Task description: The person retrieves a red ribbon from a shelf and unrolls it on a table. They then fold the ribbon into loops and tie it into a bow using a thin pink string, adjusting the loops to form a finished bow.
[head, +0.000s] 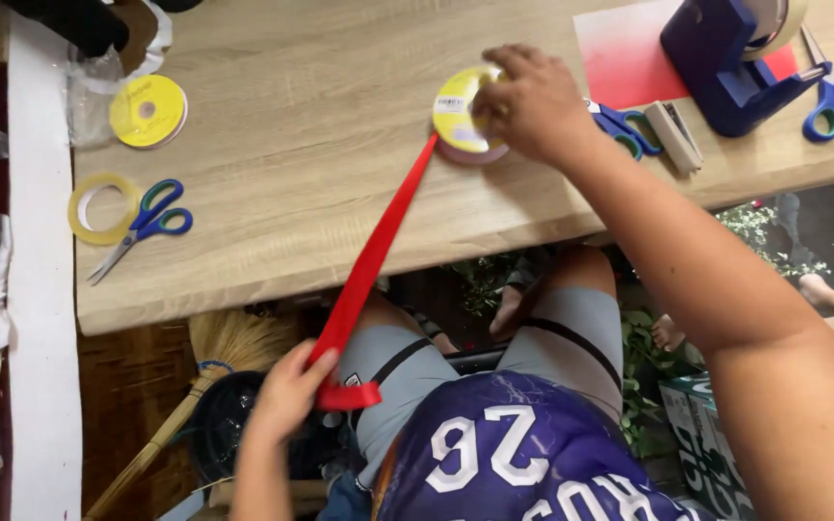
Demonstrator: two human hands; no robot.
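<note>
Right hand (533,104): fingers pressed on yellow-labelled ribbon spool (462,116), steadying it mid-counter (320,164).
Left hand (287,391): pinching red satin ribbon (378,241) taut past the near edge.

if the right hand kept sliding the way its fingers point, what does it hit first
Probably nothing close. The right hand rests on the ribbon spool, fingers pointing left across bare table. The yellow spool sits far along roughly that line, though depth is unclear.

Purple numbered jersey (504,453), grey black-striped shorts (571,328), bare forearms.
</note>
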